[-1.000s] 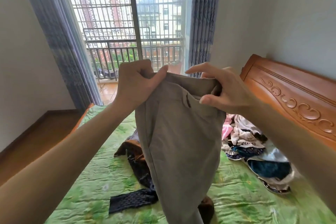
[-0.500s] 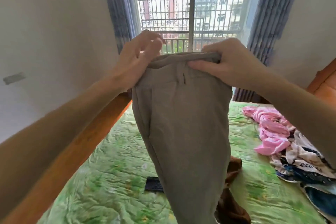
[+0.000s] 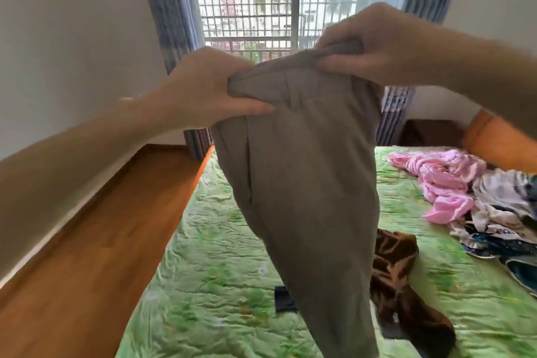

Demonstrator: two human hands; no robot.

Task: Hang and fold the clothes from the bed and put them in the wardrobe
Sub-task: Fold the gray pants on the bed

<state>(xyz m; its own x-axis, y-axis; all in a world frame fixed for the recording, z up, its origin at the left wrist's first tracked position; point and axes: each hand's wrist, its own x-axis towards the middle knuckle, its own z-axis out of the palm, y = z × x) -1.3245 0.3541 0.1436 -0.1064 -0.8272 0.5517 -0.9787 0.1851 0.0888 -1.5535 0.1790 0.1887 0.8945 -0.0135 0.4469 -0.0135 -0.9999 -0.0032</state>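
Grey-brown trousers (image 3: 308, 189) hang in front of me above the bed (image 3: 209, 276), held up by the waistband. My left hand (image 3: 206, 87) grips the waistband's left end and my right hand (image 3: 369, 43) grips its right end, a little higher. The trouser legs drop past the bottom edge of the view. On the green bedcover lie a brown garment (image 3: 401, 276), a small dark cloth (image 3: 284, 299) partly hidden behind the trousers, a pink garment (image 3: 441, 180) and a heap of white and blue printed clothes (image 3: 499, 224) at the right.
A wooden floor strip (image 3: 96, 241) runs along the bed's left side beside a white wall. A barred window (image 3: 273, 0) with blue curtains (image 3: 168, 17) stands at the far end. The orange wooden headboard (image 3: 499, 142) shows at the right edge.
My view has swung left, so the headboard slid toward the right edge and the floor came in. Both hands kept the trousers; the right hand now sits higher than the left.
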